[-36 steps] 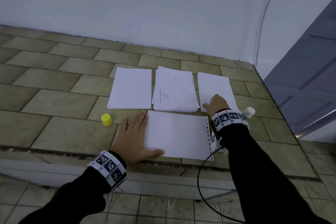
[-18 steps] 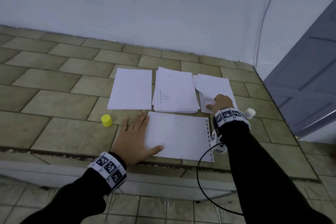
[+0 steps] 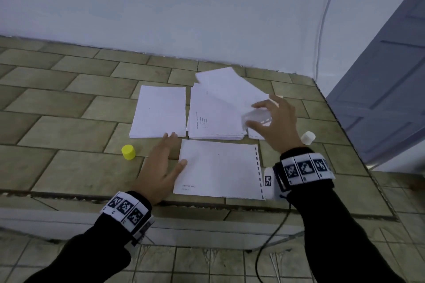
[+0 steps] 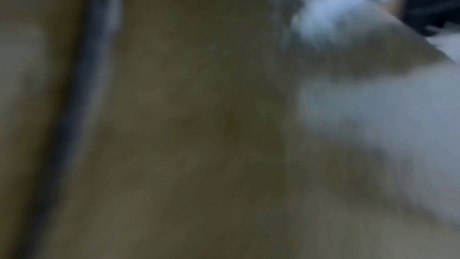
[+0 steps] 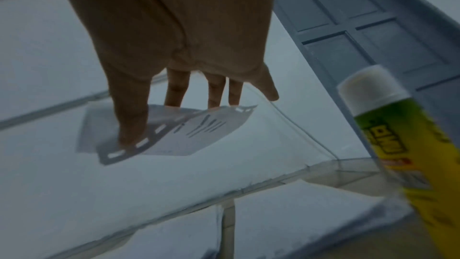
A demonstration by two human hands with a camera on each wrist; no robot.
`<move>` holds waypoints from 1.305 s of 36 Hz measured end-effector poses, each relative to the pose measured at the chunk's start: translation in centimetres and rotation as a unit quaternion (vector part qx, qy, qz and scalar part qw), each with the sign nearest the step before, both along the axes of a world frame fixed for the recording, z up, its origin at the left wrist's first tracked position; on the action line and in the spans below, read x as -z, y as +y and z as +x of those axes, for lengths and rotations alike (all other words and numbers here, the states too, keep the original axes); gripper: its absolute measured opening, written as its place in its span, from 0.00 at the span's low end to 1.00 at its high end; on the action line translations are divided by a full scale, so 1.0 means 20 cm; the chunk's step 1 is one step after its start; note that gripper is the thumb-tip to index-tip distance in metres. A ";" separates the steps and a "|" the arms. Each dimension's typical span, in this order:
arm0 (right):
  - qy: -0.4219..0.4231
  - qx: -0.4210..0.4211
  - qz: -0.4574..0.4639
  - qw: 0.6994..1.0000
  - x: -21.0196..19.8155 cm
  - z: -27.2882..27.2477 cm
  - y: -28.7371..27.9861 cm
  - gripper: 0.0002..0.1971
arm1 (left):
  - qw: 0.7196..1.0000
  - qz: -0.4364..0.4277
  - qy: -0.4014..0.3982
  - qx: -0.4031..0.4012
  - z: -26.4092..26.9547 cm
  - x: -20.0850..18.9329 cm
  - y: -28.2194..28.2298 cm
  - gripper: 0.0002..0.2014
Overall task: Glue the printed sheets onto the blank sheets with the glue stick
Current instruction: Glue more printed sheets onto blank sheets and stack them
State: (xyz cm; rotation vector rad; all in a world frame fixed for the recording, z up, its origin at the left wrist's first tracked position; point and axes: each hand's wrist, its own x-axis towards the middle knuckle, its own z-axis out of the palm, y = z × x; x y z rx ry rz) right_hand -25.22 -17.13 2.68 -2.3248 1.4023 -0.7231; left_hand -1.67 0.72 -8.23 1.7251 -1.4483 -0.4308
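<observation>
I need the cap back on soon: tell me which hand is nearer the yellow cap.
Left. The left hand lies flat on the counter just right of the yellow cap; the right hand holds a sheet up, far to its right.

The counter [image 3: 69, 126] is faced with olive-green rectangular tiles and runs back to a pale wall, its front edge worn and dark. On it lie a blank stack of white sheets [image 3: 158, 112] at the left, a thicker stack of printed sheets [image 3: 207, 119] just beside it, and a single sheet with a dashed edge [image 3: 218, 167] near the front edge. A yellow cap [image 3: 128, 151] stands left of that sheet, apart from the paper. A glue stick [image 3: 307, 137] with a white top lies towards the right end.
</observation>
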 end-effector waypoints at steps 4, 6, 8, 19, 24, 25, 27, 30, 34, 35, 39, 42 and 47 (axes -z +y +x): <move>-0.023 -0.077 0.091 0.993 0.03 -0.06 0.14 0.21 | 0.969 -0.043 0.239 -0.041 0.02 -0.09 -0.05 0.27; -0.008 -0.099 0.126 0.987 0.07 -0.10 0.18 0.21 | 0.910 0.002 0.408 -0.077 0.03 -0.19 -0.11 0.23; 0.006 -0.117 0.145 0.982 0.12 -0.12 0.21 0.21 | 0.866 0.050 0.491 -0.086 0.04 -0.26 -0.14 0.21; -0.016 -0.137 0.213 0.967 0.24 -0.19 0.24 0.24 | 0.911 0.116 0.395 0.018 0.01 -0.22 -0.10 0.24; -0.121 -0.080 0.249 0.958 0.31 -0.23 0.18 0.25 | 0.907 0.096 0.409 0.017 -0.02 -0.23 -0.09 0.25; -0.147 -0.066 0.264 0.951 0.31 -0.23 0.18 0.25 | 0.908 0.090 0.408 0.015 -0.02 -0.24 -0.09 0.26; -0.200 -0.042 0.294 0.934 0.31 -0.23 0.17 0.26 | 0.909 0.080 0.409 0.008 -0.03 -0.24 -0.08 0.28; -0.257 -0.014 0.312 0.915 0.30 -0.23 0.18 0.25 | 0.909 0.066 0.411 -0.002 -0.03 -0.23 -0.07 0.29; -0.254 0.001 0.297 0.921 0.29 -0.21 0.18 0.19 | 0.909 0.048 0.414 -0.010 -0.04 -0.23 -0.07 0.30; -0.250 -0.004 0.291 0.923 0.29 -0.21 0.18 0.16 | 0.911 0.047 0.410 -0.007 -0.04 -0.23 -0.07 0.30; -0.210 -0.008 0.254 0.944 0.30 -0.22 0.17 0.12 | 0.927 0.071 0.368 0.034 -0.03 -0.22 -0.06 0.30; -0.172 -0.022 0.262 0.949 0.29 -0.22 0.16 0.13 | 0.937 0.113 0.323 0.067 -0.01 -0.22 -0.05 0.24; -0.097 -0.044 0.257 0.961 0.28 -0.21 0.18 0.14 | 0.960 0.136 0.246 0.020 -0.01 -0.20 -0.04 0.10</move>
